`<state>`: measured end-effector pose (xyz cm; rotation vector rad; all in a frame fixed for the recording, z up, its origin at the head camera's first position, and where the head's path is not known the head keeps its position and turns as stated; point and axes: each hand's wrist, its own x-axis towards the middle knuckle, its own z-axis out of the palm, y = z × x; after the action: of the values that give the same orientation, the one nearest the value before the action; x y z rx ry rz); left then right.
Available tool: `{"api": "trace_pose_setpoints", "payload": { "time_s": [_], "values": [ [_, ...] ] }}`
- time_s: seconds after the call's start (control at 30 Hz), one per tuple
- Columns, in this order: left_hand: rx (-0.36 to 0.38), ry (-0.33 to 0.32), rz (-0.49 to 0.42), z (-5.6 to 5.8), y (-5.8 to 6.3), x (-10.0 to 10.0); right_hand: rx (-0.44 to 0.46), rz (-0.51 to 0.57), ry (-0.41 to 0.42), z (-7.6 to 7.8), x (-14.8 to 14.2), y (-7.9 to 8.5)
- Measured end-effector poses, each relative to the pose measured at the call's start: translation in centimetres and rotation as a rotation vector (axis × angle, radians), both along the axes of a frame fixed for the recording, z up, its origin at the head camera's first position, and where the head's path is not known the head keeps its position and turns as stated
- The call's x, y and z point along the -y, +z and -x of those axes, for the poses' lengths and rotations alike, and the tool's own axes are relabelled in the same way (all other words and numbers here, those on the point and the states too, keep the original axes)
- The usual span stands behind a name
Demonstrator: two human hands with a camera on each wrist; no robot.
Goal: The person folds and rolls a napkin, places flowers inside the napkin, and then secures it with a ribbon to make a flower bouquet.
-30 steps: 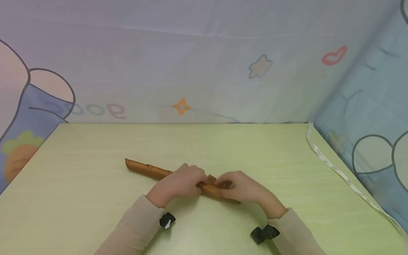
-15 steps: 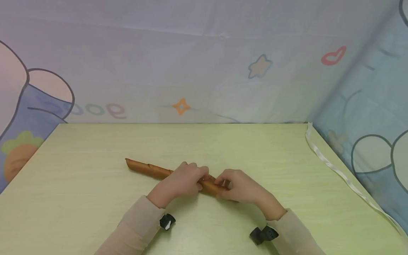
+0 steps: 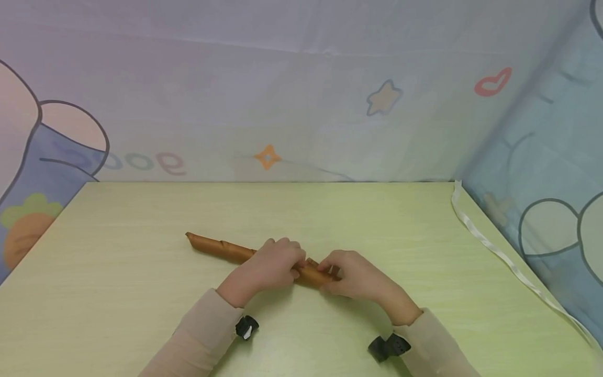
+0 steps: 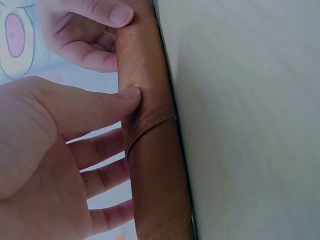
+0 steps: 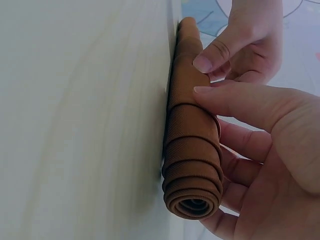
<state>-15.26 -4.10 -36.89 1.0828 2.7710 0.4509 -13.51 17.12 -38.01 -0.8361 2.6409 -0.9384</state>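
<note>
A brown, finely ribbed cloth (image 3: 221,250) is rolled into a long tube that slants across the table in the head view. My left hand (image 3: 273,264) grips the roll near its middle, thumb on the near side and fingers over the far side. Close to the right end, my right hand (image 3: 355,277) pinches the same roll between thumb and fingers. In the right wrist view the rolled cloth (image 5: 190,120) shows stepped spiral layers and an open, coiled end. A slanting folded edge crosses the rolled cloth (image 4: 155,175) in the left wrist view. My palms hide parts of it.
The pale wooden table (image 3: 141,314) extends around the roll. A white ribbon (image 3: 499,254) runs along its right edge. Printed cloth backdrops (image 3: 301,104) stand behind and at both sides. Black wrist cameras (image 3: 247,327) sit at both cuffs.
A small raised flap of cloth between my hands went down by half a second ago, and an edge shows there again now. My hands shifted only slightly; the roll stays in place.
</note>
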Motion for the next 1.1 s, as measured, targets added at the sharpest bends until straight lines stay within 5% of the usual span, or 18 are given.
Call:
{"api": "trace_pose_setpoints", "payload": {
  "time_s": [0.37,0.6,1.1],
  "values": [
    [-0.061,-0.019,0.047,-0.10,-0.29,-0.02,-0.027,0.031,0.007,-0.08,0.06,0.00],
    [-0.082,-0.043,0.048,0.13,-0.52,-0.08,0.050,0.020,-0.001,0.18,0.08,-0.31],
    [-0.014,-0.053,0.040,-0.15,-0.03,-0.05,0.140,0.035,-0.019,0.31,-0.25,-0.53]
  ]
}}
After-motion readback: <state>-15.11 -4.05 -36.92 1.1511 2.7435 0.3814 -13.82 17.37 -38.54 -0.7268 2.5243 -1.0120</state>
